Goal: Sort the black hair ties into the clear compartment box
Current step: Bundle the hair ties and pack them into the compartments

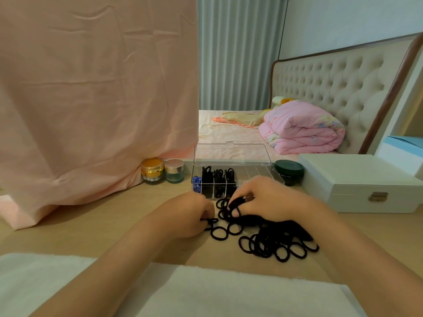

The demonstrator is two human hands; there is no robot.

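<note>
Head view: a loose heap of black hair ties [279, 245], soft fabric-covered loops, lies on the pale wood-grain counter [103, 225], near and right of centre, with a few single rings spread to its left. The left hand [190, 216] rests knuckles-up on the counter, its fingers curled under and pinching one tie at the heap's left fringe. The right hand [270, 200] has its fingers bent round a small bunch of ties, held just above the heap and close to the near wall of the clear compartment box [256, 171].

That box is a flat rectangle of hard transparent plastic split by thin dividers. Its hinged lid [231, 153] stands upright on the far side. The leftmost cell holds small blue beads [196, 180], the next three cells are packed with more black ties [218, 179], and the cells to the right show bare plastic.

Left of the box stand two squat glass jars, one with a shiny gold lid [153, 168] and one with a brushed rosy metal lid [174, 165]. A round dark green tin [289, 171] sits at the box's right end, beside a smooth white case [357, 179] with a small metal clasp [377, 196]. Creased pink cloth [91, 99] hangs on the left. A fuzzy white towel [206, 291] covers the near edge. Farther off is a bed with a rolled pink quilt [304, 129] and a button-tufted headboard [332, 83].
</note>
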